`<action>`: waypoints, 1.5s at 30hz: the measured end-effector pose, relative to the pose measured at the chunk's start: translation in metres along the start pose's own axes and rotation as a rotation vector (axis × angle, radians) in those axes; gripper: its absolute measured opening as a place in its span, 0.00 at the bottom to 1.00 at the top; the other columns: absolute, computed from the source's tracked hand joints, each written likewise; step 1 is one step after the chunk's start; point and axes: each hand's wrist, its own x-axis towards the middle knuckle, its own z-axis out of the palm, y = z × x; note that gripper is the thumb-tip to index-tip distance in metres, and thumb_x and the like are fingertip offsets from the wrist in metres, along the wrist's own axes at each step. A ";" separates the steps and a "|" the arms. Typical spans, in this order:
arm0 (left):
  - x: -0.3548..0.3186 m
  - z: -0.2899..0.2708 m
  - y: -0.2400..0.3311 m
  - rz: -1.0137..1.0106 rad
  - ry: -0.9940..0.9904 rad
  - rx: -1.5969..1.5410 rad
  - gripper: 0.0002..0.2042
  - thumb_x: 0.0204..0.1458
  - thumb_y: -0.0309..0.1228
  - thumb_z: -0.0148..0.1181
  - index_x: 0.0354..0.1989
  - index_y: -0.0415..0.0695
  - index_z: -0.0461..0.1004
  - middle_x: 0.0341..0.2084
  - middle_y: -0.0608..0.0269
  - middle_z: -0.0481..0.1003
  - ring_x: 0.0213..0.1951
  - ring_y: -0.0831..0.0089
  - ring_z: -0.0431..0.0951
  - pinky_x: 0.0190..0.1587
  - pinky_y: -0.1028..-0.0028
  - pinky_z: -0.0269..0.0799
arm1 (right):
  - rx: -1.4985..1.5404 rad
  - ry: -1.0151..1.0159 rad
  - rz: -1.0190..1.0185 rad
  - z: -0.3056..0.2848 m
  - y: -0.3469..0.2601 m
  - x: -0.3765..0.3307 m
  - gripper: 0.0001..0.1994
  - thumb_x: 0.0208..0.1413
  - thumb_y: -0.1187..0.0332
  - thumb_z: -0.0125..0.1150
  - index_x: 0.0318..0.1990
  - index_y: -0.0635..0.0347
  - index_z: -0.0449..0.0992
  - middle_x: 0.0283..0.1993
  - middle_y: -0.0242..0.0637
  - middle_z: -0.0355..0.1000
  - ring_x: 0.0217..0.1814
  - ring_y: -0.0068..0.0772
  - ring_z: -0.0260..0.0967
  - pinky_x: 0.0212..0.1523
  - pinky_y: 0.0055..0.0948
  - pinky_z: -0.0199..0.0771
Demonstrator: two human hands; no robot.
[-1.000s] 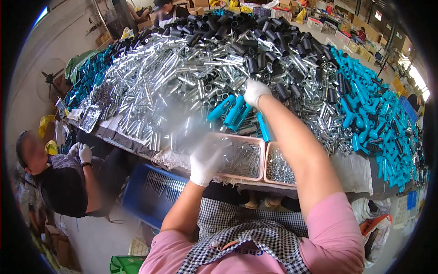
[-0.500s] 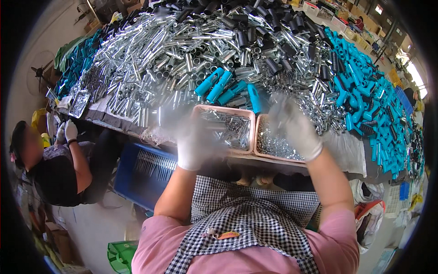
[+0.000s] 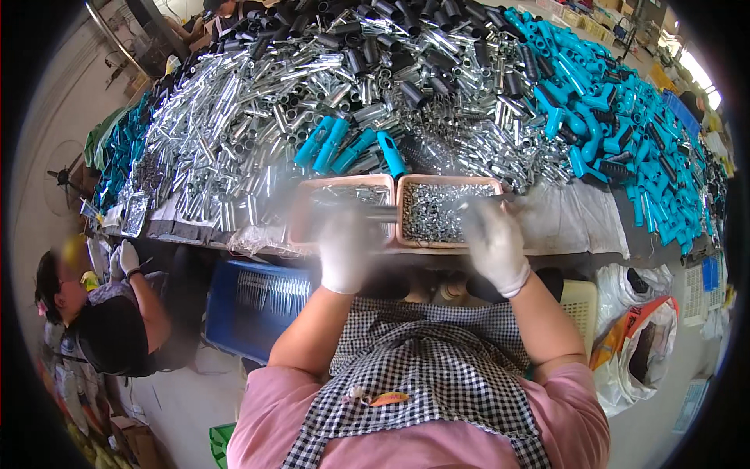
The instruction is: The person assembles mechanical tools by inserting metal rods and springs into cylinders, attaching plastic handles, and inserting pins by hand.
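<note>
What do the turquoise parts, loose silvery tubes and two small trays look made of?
Turquoise parts: probably moulded plastic, even colour, soft sheen. Silvery tubes: likely plated or polished metal, bright glints. Small trays: seemingly pinkish plastic, smooth rims, rounded corners.

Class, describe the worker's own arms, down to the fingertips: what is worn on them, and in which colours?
The left grip and right grip are each covered by a white glove ending at the wrist. The forearms are bare up to short pink sleeves. No cables or wristbands show; blur hides finger detail.
</note>
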 end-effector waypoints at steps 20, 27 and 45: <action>0.020 0.052 0.080 0.459 -0.430 0.616 0.39 0.38 0.42 0.72 0.60 0.39 0.67 0.46 0.46 0.73 0.49 0.52 0.73 0.53 0.60 0.70 | 0.874 -0.171 0.063 -0.016 0.003 -0.087 0.23 0.49 0.63 0.75 0.48 0.66 0.73 0.37 0.36 0.73 0.36 0.25 0.68 0.38 0.26 0.70; 0.012 0.062 0.034 0.553 -0.509 0.837 0.29 0.43 0.50 0.68 0.46 0.39 0.74 0.27 0.55 0.76 0.35 0.56 0.75 0.40 0.59 0.73 | 1.177 -0.032 0.524 -0.011 -0.006 -0.087 0.23 0.53 0.60 0.71 0.50 0.66 0.72 0.39 0.33 0.72 0.33 0.20 0.67 0.35 0.21 0.69; 0.043 0.082 0.001 0.209 -0.379 0.323 0.15 0.47 0.24 0.61 0.45 0.40 0.72 0.34 0.50 0.75 0.43 0.49 0.75 0.51 0.59 0.70 | 0.777 0.214 0.379 -0.017 -0.011 -0.053 0.32 0.49 0.34 0.62 0.33 0.59 0.65 0.24 0.29 0.62 0.17 0.16 0.54 0.15 0.16 0.48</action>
